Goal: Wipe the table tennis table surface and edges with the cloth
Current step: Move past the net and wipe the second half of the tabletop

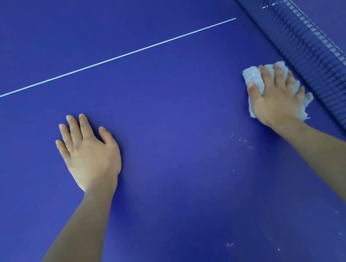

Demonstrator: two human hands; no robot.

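The blue table tennis table fills the view, crossed by a thin white centre line. My right hand lies flat with spread fingers on a pale grey fluffy cloth and presses it onto the surface, close to the foot of the net. My left hand rests palm down on the bare table at the left, fingers straight, holding nothing. Most of the cloth is hidden under my right hand.
The dark blue net runs diagonally from the top middle to the right edge, just beyond the cloth. Small white specks lie on the surface near my right forearm, and more lie lower down.
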